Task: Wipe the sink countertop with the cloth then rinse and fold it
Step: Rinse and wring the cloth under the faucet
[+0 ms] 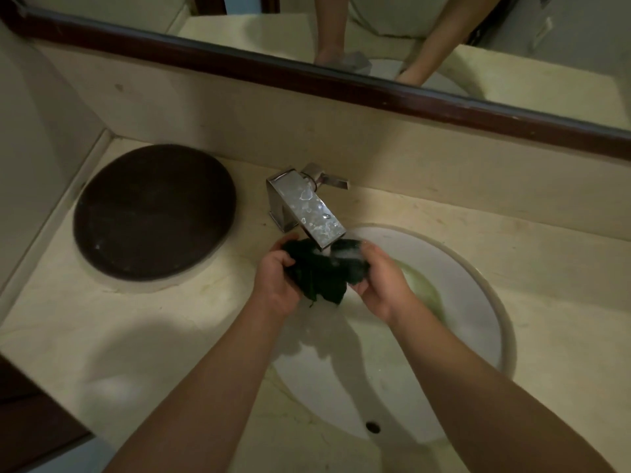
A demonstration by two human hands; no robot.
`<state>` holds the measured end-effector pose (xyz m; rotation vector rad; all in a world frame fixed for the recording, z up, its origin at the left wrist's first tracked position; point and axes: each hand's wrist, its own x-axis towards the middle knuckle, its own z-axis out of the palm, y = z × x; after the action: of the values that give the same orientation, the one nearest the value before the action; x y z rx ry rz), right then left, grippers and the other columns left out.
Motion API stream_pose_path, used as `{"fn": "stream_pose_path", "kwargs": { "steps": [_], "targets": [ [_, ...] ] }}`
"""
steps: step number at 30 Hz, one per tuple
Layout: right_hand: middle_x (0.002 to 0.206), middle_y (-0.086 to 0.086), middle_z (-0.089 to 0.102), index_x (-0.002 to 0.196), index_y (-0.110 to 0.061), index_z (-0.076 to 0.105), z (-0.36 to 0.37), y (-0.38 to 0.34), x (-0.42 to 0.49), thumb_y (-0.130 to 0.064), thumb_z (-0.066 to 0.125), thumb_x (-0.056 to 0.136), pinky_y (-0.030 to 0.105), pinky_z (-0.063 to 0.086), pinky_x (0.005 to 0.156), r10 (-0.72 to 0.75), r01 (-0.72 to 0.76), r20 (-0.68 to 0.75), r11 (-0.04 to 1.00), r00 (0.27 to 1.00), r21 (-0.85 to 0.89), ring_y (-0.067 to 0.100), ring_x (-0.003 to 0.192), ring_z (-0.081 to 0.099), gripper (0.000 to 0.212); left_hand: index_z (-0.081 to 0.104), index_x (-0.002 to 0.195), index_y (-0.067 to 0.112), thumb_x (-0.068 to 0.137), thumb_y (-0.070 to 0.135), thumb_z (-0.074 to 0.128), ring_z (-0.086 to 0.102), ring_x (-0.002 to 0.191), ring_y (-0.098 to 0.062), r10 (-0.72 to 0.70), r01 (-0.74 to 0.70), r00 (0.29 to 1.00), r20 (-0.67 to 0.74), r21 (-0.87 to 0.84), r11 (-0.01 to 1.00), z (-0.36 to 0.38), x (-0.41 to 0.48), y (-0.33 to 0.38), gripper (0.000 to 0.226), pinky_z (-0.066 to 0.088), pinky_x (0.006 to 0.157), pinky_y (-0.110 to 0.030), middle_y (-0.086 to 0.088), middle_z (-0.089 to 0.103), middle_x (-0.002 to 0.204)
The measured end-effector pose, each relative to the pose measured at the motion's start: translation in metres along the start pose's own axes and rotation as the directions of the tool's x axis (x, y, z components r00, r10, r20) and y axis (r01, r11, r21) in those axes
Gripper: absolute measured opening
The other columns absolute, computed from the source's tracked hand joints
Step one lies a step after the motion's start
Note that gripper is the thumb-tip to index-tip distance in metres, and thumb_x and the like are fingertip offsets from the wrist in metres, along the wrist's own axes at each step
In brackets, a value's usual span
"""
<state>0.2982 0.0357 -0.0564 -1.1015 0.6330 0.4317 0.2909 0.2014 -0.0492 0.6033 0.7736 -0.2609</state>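
Head view: two hands rinsing a dark cloth under a faucet.

The left hand and right hand each clutch one bunched end above the sink; kneading under the spout should flush it best.

Dim, warm light fell on beige walls. A dark-framed mirror crossed the top of the frame; a round dark lid sat at left.

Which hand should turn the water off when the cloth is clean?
Probably the right hand: the faucet handle sticks out toward its side. The left hand could keep holding the dark cloth over the sink.
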Motion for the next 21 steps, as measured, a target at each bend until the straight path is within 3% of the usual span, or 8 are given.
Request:
{"fn": "stream_pose_path", "kwargs": {
  "steps": [4,6,8,10,13,16,18,21],
  "targets": [
    [0.108,0.024,0.068,0.112,-0.003,0.062,0.004,-0.011,-0.005,-0.012,0.051,0.096,0.038,0.059,0.077,-0.022,0.020,0.036,0.998,0.999,0.062,0.032,0.094,0.067,0.021,0.063,0.123,0.011,0.061,-0.003,0.043,0.061,0.111,-0.038,0.000,0.004,0.999,-0.038,0.105,0.994,0.001,0.001,-0.003,0.066,0.056,0.077,-0.047,-0.017,0.063,0.123],
    [0.106,0.021,0.069,0.110,-0.005,0.065,0.006,-0.014,-0.004,-0.022,0.052,0.097,0.034,0.058,0.073,-0.034,0.028,-0.052,0.992,0.998,-0.122,0.033,0.093,0.069,0.026,0.064,0.121,0.013,0.069,-0.007,0.040,0.062,0.108,-0.037,0.005,-0.001,0.999,-0.041,0.095,0.995,0.002,0.002,-0.004,0.061,0.057,0.074,-0.045,-0.018,0.064,0.121],
    [0.105,0.018,0.070,0.107,-0.007,0.068,0.004,-0.011,0.001,-0.041,0.055,0.093,0.035,0.055,0.076,-0.054,-0.046,-0.226,0.908,0.973,-0.417,0.034,0.096,0.067,0.039,0.066,0.119,0.014,0.076,-0.009,0.038,0.063,0.107,-0.036,0.027,-0.023,0.999,-0.034,0.102,0.995,0.005,0.004,-0.005,0.056,0.058,0.069,-0.043,-0.017,0.066,0.118],
    [0.109,0.020,0.069,0.106,-0.009,0.069,0.003,-0.003,0.003,-0.050,0.059,0.087,0.040,0.054,0.084,-0.066,-0.137,-0.341,0.832,0.938,-0.538,0.033,0.095,0.066,0.046,0.068,0.116,0.014,0.078,-0.009,0.040,0.063,0.108,-0.037,0.070,-0.066,0.997,-0.021,0.135,0.989,0.008,0.004,-0.008,0.052,0.057,0.076,-0.044,-0.015,0.068,0.116],
    [0.117,0.012,0.064,0.098,-0.022,0.062,0.009,0.011,0.000,-0.052,0.061,0.085,0.038,0.052,0.085,0.184,-0.287,-0.298,0.891,0.937,-0.353,0.024,0.093,0.059,0.032,0.069,0.108,0.009,0.082,-0.010,0.040,0.068,0.101,-0.033,0.076,-0.081,0.996,0.056,0.092,0.992,0.013,0.004,-0.014,0.043,0.056,0.078,-0.040,-0.015,0.072,0.107],
    [0.121,0.012,0.061,0.108,-0.020,0.063,0.022,0.023,0.003,-0.066,0.055,0.082,0.054,0.041,0.104,0.452,-0.460,-0.145,0.888,0.880,-0.018,0.035,0.116,0.055,0.053,0.066,0.113,0.006,0.084,-0.004,0.044,0.071,0.092,-0.029,0.024,-0.030,0.993,0.114,0.048,0.998,0.018,0.003,-0.016,0.037,0.058,0.073,-0.036,-0.014,0.073,0.103],
    [0.123,0.015,0.065,0.121,-0.016,0.065,0.032,0.023,0.006,-0.056,0.056,0.085,0.048,0.045,0.103,0.455,-0.442,-0.044,0.881,0.890,0.169,0.032,0.116,0.060,0.054,0.061,0.125,0.004,0.082,0.005,0.053,0.068,0.100,-0.031,0.006,-0.009,0.991,0.135,0.024,1.000,0.018,0.004,-0.017,0.044,0.056,0.079,-0.038,-0.015,0.070,0.111],
    [0.107,0.018,0.072,0.114,-0.009,0.067,0.036,0.016,0.007,-0.041,0.053,0.092,0.044,0.051,0.097,0.362,-0.333,-0.042,0.893,0.931,0.303,0.033,0.105,0.065,0.040,0.064,0.119,0.005,0.084,0.024,0.060,0.069,0.097,-0.028,0.024,-0.034,0.994,0.104,0.100,0.994,0.016,0.010,-0.013,0.040,0.057,0.078,-0.037,-0.013,0.072,0.108]
  ]
}}
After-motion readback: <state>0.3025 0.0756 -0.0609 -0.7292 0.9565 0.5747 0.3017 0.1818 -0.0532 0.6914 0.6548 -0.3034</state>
